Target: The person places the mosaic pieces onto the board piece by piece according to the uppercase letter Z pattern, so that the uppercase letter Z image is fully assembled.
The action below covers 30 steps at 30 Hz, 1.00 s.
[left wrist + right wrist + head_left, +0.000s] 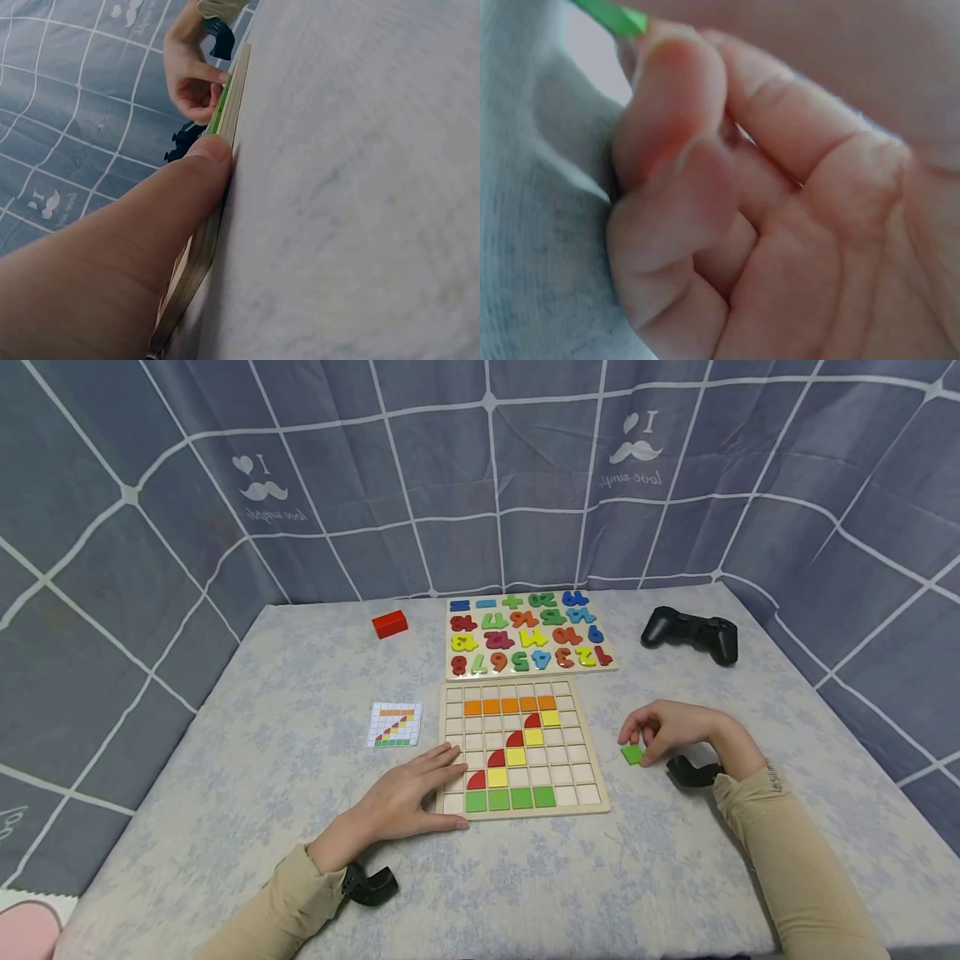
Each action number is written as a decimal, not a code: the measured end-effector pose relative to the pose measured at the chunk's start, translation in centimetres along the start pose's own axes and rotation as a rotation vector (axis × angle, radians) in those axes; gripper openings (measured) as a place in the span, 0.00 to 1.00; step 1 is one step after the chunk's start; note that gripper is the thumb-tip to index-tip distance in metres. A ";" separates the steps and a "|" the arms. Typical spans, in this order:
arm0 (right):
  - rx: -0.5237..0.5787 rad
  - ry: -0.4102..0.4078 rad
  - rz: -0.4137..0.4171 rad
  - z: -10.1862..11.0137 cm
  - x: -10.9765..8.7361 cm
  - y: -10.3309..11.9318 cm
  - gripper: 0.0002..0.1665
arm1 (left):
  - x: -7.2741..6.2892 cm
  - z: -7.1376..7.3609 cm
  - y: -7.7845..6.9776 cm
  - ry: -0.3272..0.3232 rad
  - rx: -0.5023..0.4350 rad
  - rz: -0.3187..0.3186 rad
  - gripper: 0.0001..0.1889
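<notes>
The wooden grid board lies flat on the table. Along its front row sit several green square tiles; red quarter-round and yellow square tiles climb diagonally to an orange row. My left hand rests on the board's left edge, fingers spread over it and thumb at the front corner. In the left wrist view the thumb presses the board's side. Off to the right, my right hand pinches a loose green square tile between thumb and fingers, low at the tabletop.
A pattern card lies left of the board. Behind it stand a red block and a number puzzle board. At the back right is a black game controller. A grid-printed curtain encloses the table.
</notes>
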State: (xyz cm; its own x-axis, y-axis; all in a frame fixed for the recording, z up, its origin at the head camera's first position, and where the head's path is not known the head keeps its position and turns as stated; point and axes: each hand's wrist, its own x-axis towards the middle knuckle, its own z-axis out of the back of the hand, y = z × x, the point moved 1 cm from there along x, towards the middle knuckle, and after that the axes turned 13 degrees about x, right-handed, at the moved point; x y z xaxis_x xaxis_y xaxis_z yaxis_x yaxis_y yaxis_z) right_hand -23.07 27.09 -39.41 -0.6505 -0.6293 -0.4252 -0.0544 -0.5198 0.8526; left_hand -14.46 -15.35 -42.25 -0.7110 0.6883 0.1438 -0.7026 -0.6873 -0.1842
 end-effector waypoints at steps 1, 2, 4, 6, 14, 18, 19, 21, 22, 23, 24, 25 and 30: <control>-0.017 -0.019 -0.003 -0.1 0.1 0.1 0.21 | 0.0 0.0 0.0 0.000 0.000 0.000 0.43; -0.033 -0.036 -0.001 -0.1 0.1 0.2 0.20 | 0.0 0.0 0.0 -0.001 0.000 0.000 0.43; -0.063 -0.062 0.007 -0.2 0.3 0.4 0.19 | 0.0 -0.1 0.0 -0.004 0.001 -0.001 0.43; -0.079 -0.082 0.016 -0.4 0.4 0.5 0.18 | 0.0 0.0 0.0 -0.008 -0.001 -0.004 0.42; -0.127 -0.131 0.028 -0.9 0.9 1.6 0.14 | 0.0 0.0 0.0 -0.023 0.005 -0.009 0.42; -0.168 -0.141 0.021 -1.5 1.3 2.2 0.14 | 0.0 0.0 0.1 -0.024 0.009 -0.005 0.43; -0.177 -0.140 0.018 -1.6 1.4 2.3 0.14 | 0.0 0.1 0.1 -0.022 0.011 -0.003 0.43; -0.176 -0.125 0.023 -1.8 1.5 2.5 0.15 | -0.1 0.1 0.1 -0.019 0.010 0.001 0.43; -0.172 -0.117 0.027 -1.9 1.6 2.6 0.15 | -0.1 0.1 0.1 -0.016 0.009 0.003 0.43; -0.159 -0.110 0.028 -1.9 1.6 2.6 0.15 | -0.1 0.1 0.1 -0.015 0.009 0.003 0.43; -0.140 -0.096 0.036 -1.8 1.6 2.5 0.15 | -0.1 0.1 0.1 -0.014 0.009 0.005 0.43; -0.120 -0.079 0.043 -1.8 1.5 2.5 0.15 | -0.1 0.1 0.1 -0.011 0.008 0.006 0.43; -0.049 -0.005 0.097 -1.8 0.9 2.6 0.10 | -0.1 0.1 0.0 0.003 -0.002 0.016 0.43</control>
State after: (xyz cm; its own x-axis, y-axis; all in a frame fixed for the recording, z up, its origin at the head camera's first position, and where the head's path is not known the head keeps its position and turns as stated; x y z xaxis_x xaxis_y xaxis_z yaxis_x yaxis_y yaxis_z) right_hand -22.41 24.16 -38.11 -0.6547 -0.6751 -0.3402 0.0455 -0.4844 0.8737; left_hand -14.40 -15.39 -42.19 -0.7223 0.6778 0.1374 -0.6909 -0.6979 -0.1885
